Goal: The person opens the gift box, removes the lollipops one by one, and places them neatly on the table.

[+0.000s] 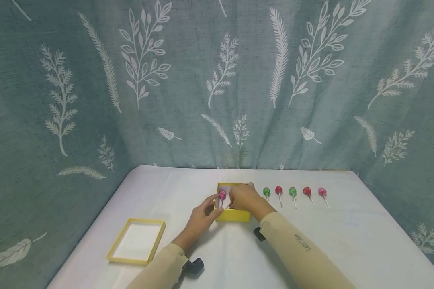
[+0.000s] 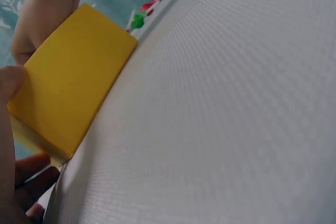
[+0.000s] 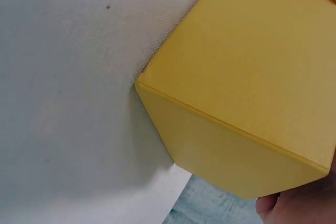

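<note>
At a white cloth-covered table (image 1: 347,241) backed by a teal leaf-print curtain (image 1: 188,80), a person works over a small open yellow cardboard box (image 1: 233,215) near the table's middle. The left hand (image 1: 200,216) rests curled against the box's left wall, bracing it. The right hand (image 1: 243,197) reaches over the box and appears to pinch the stick of a pink round lollipop (image 1: 222,195) held just above the box's interior. Lowering it well probably means keeping the box steadied and the stick level.

Only the head view shows the shallow yellow box lid (image 1: 136,246) lying apart to the left and five more lollipops (image 1: 293,192) in a row right of the box; the wrist views show mainly yellow box walls against cloth.
</note>
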Demonstrator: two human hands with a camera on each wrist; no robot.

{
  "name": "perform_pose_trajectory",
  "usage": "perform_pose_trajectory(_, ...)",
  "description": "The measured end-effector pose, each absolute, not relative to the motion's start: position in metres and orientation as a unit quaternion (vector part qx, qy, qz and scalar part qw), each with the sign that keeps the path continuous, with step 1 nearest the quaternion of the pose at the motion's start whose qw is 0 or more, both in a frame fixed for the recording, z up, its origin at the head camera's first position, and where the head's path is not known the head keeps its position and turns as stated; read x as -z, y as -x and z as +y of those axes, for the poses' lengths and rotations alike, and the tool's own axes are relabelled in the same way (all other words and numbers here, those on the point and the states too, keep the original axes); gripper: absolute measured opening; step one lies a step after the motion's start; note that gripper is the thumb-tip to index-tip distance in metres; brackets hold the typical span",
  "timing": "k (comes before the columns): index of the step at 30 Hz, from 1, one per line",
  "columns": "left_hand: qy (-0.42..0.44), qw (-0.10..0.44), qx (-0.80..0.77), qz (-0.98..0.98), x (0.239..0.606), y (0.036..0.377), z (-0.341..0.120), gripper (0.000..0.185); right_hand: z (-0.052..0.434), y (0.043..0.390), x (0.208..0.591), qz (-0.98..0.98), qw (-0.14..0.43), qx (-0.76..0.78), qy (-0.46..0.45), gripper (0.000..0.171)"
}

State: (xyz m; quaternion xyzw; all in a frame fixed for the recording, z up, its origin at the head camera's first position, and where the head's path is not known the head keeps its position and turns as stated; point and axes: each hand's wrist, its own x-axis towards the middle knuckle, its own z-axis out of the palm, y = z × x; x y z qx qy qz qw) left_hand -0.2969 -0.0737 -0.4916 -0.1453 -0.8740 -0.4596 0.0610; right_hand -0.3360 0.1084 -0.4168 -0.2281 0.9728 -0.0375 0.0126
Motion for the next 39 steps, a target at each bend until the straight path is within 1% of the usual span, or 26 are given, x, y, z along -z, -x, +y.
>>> perform_pose_trajectory(2, 0.145, 0.062, 0.459, -0.875, 0.491, 0.298, -0.071, 0.053, 0.109, 0.336, 0.416, 0.975, 0.016, 0.028, 0.220, 0.018)
perform_pose_trajectory(6, 0.144, 0.057, 0.462, -0.873, 0.492, 0.299, -0.069, 0.055, 0.109, 0.336, 0.415, 0.977, 0.026, 0.018, 0.210, 0.013)
perform_pose_trajectory(13, 0.144, 0.061, 0.462, -0.873, 0.491, 0.300, -0.068, 0.050, 0.109, 0.338, 0.413, 0.976, 0.030, 0.021, 0.217, 0.004)
perform_pose_trajectory(20, 0.138, 0.056, 0.458, -0.876, 0.491, 0.301, -0.068, 0.052, 0.110, 0.340, 0.415, 0.974, 0.038, 0.044, 0.220, 0.010)
perform_pose_trajectory(25, 0.133, 0.052, 0.457, -0.878, 0.490, 0.299, -0.068, 0.050, 0.112, 0.341, 0.418, 0.975, 0.036, 0.090, 0.199, 0.013)
perform_pose_trajectory(29, 0.124, 0.050, 0.447, -0.884, 0.491, 0.297, -0.070, 0.051, 0.113, 0.341, 0.420, 0.975, 0.017, 0.134, 0.178, 0.014)
perform_pose_trajectory(32, 0.122, 0.050, 0.445, -0.886, 0.492, 0.297, -0.071, 0.051, 0.115, 0.339, 0.421, 0.974, -0.009, 0.155, 0.167, 0.017)
perform_pose_trajectory(35, 0.123, 0.051, 0.446, -0.885, 0.491, 0.297, -0.071, 0.050, 0.119, 0.338, 0.420, 0.971, -0.035, 0.177, 0.157, 0.024)
perform_pose_trajectory(39, 0.123, 0.048, 0.451, -0.883, 0.491, 0.297, -0.070, 0.050, 0.125, 0.332, 0.419, 0.966, -0.055, 0.204, 0.146, 0.037)
